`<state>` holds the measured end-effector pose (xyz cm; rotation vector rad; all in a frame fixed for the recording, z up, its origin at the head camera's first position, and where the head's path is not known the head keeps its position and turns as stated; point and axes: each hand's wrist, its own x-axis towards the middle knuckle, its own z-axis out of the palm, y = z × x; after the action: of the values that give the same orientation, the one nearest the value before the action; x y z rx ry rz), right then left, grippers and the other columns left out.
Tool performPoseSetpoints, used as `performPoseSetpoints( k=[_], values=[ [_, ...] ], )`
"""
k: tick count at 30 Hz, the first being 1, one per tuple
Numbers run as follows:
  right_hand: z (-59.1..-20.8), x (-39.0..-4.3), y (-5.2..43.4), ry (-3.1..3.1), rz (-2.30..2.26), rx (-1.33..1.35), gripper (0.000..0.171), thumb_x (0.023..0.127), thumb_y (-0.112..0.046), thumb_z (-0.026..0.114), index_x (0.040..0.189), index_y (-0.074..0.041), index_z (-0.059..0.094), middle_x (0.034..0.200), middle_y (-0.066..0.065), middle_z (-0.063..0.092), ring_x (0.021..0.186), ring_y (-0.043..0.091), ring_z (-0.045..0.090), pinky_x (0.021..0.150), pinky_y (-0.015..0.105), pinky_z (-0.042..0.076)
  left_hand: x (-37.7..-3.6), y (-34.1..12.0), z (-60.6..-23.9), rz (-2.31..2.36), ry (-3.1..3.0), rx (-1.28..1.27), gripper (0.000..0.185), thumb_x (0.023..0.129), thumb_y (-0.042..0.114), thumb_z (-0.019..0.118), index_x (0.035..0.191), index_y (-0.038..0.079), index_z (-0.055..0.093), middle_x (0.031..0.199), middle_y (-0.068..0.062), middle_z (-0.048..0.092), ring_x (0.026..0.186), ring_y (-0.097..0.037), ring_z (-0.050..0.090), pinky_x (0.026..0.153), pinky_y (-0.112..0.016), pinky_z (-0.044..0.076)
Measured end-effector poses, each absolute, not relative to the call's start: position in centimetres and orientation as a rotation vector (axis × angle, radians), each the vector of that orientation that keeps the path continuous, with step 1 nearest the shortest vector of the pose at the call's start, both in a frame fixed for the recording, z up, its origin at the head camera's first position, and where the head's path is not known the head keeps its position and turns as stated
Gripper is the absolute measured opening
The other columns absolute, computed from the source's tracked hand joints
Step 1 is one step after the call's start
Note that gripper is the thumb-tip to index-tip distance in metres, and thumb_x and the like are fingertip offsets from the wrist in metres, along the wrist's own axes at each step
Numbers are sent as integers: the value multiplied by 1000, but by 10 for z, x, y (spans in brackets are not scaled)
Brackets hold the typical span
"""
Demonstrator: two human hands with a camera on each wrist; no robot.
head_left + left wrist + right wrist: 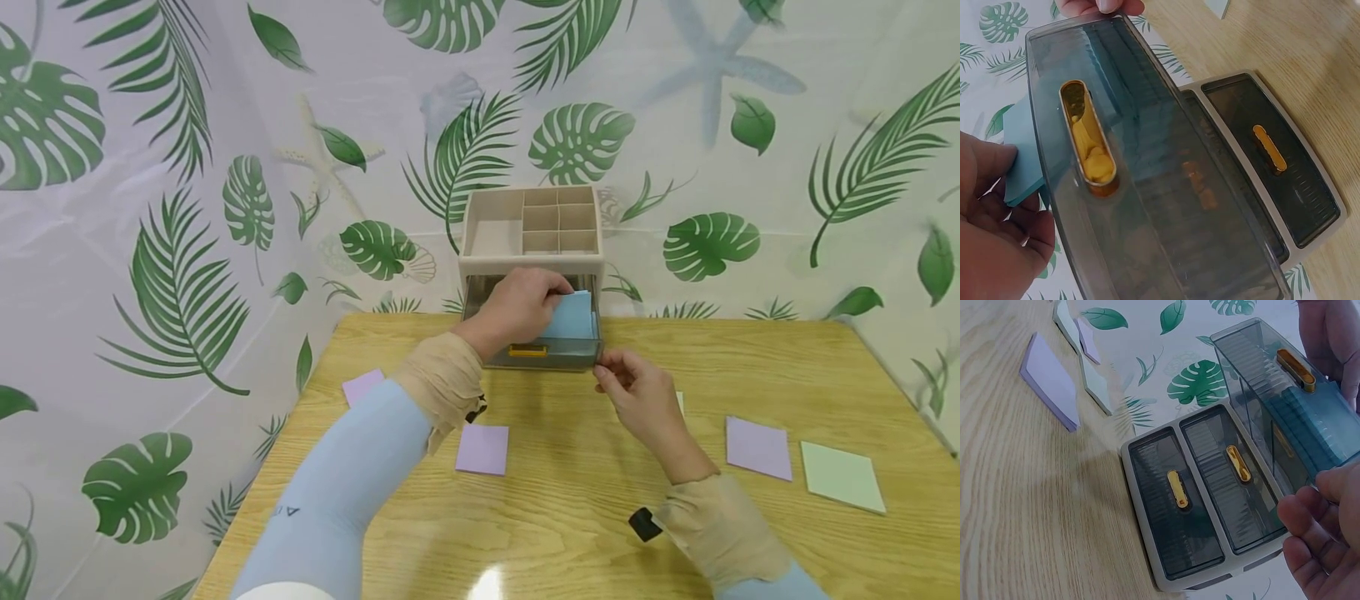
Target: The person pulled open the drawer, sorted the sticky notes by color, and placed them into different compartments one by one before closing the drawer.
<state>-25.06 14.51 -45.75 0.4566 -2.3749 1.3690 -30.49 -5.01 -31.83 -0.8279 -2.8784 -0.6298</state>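
Over the pulled-out drawer (pixel 540 346), left hand (pixel 517 308) pinching a blue pad (pixel 572 317), right hand (pixel 637 396) gripping the drawer's corner.

Both arms wear pale blue sleeves (pixel 352 475), the left one at lower left of the head view bearing small dark lettering. Beige ribbed cuffs (pixel 442 379) cover the wrists, and a small black piece (pixel 643 523) sits by the right cuff. Both hands are bare.
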Motion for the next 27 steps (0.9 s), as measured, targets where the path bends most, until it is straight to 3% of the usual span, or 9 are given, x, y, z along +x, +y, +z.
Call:
performPoseSetpoints(
  k=[17, 27],
  values=[
    [-457, -250, 145, -2378, 1348, 446, 8, 94, -15, 64, 97, -7, 66, 83, 1, 68, 66, 13, 65, 54, 23, 50, -311, -42, -322, -638, -2927, -845, 28, 102, 11, 46, 118, 13, 69, 119, -1, 66, 107, -14, 60, 85, -24, 48],
    [-456, -249, 145, -2392, 1380, 425, 8, 94, -14, 64, 97, -6, 66, 84, 4, 69, 69, 20, 67, 54, 23, 50, -315, -37, -326, -532, -2972, -788, 29, 101, 9, 46, 119, 12, 69, 120, -3, 64, 113, -17, 57, 89, -26, 47]
  ],
)
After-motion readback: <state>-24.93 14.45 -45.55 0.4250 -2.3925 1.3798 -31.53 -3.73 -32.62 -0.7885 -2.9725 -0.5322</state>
